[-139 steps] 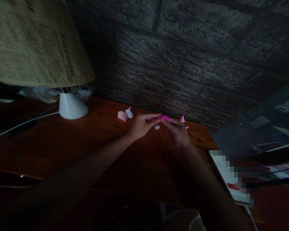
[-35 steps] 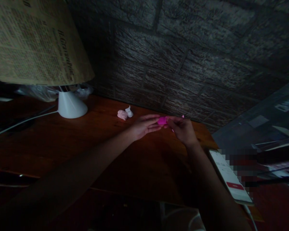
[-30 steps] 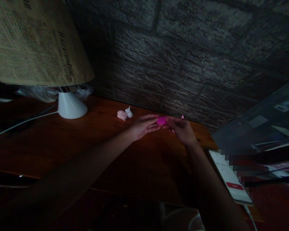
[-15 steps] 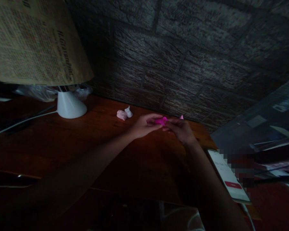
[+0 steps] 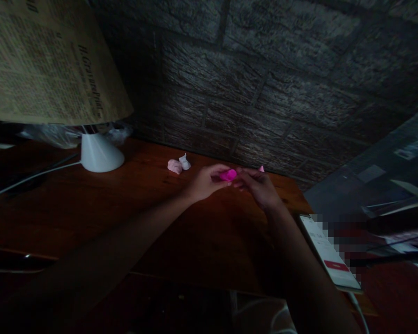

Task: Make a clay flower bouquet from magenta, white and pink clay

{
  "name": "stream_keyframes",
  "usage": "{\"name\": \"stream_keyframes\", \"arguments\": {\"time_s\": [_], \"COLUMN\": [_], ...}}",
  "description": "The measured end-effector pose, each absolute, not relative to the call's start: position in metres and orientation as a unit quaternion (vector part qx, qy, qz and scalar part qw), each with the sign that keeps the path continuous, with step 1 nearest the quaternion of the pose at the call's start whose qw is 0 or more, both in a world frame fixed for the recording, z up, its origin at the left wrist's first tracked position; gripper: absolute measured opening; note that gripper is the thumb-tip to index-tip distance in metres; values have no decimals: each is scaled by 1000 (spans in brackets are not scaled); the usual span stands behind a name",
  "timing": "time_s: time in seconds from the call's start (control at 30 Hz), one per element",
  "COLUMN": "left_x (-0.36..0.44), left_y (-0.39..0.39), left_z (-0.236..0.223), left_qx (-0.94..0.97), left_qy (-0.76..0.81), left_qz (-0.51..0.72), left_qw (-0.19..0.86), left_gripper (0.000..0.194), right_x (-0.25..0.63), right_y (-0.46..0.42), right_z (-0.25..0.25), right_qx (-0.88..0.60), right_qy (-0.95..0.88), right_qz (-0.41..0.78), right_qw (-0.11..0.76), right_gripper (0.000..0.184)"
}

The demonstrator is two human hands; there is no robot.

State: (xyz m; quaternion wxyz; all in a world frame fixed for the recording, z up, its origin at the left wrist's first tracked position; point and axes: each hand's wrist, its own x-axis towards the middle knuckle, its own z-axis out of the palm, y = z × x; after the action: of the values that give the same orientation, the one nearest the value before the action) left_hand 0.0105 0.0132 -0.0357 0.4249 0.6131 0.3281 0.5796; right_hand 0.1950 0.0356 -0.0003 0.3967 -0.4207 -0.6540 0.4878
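Gripping a bright pink piece point(image 5: 229, 175) in left hand point(image 5: 205, 182), centre frame — with right hand point(image 5: 260, 187) curled just beside it, cannot tell if gripping anything.

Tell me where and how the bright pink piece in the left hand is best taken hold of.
Probably pinched at the rounded end of the bright pink piece, coming from the right: that end faces the right hand, while the left hand covers much of the rest.

You are holding a small, bright magenta piece point(image 5: 229, 175) in your left hand point(image 5: 205, 183), its rounded end facing right.
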Motion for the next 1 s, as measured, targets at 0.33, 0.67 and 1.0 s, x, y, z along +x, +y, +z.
{"name": "stream_keyframes", "arguments": {"time_s": [0.33, 0.67, 1.0], "left_x": [11, 12, 13], "left_y": [11, 12, 9], "left_z": [-34, -38, -35], "left_qx": [614, 617, 619], "left_qy": [323, 322, 326], "left_qz": [554, 563, 552], "left_qw": [461, 446, 454], "left_gripper": [33, 22, 27], "right_x": [196, 194, 188], "right_y": [36, 34, 33], "right_z": [-3, 1, 1], "right_qx": [-430, -435, -429], "right_qy": [-623, -635, -690], "right_qz": [530, 500, 415], "right_qw": [382, 397, 410], "right_gripper": [48, 41, 42]}}
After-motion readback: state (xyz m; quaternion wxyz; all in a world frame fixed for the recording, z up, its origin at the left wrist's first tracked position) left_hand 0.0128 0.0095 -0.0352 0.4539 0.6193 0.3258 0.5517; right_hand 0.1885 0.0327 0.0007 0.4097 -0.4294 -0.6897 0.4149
